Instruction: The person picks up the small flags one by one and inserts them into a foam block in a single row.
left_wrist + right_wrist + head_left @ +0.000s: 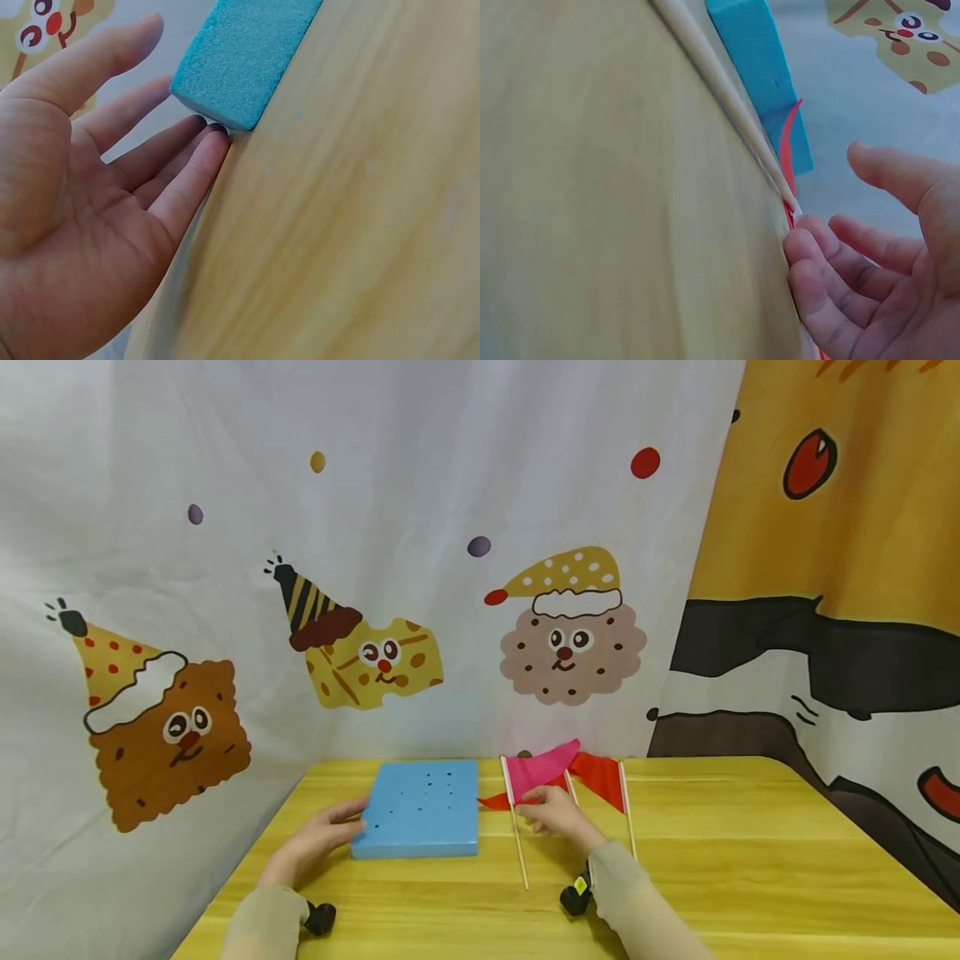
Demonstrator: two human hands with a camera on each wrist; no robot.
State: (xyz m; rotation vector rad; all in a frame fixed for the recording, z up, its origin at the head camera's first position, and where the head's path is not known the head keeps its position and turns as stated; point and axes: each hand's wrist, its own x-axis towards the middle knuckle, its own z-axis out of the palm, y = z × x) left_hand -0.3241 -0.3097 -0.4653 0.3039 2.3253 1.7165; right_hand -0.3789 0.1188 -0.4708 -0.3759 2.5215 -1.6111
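Right hand (551, 816) relaxed on pink flag (542, 767), stick toward person, left hand (318, 839) flat against blue foam block (420, 807)

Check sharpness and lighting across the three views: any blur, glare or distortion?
Head view: even light, sharp, wide-angle bowing at the edges. Left wrist view: left hand and blue foam block sharp, the table soft. Right wrist view: table grain smeared, right hand slightly soft; no glare anywhere.

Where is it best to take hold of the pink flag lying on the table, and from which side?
Probably pinch the pink flag by its thin wooden stick, from above, just below the cloth: the stick lies flat, bare and rigid, with the right hand beside it.
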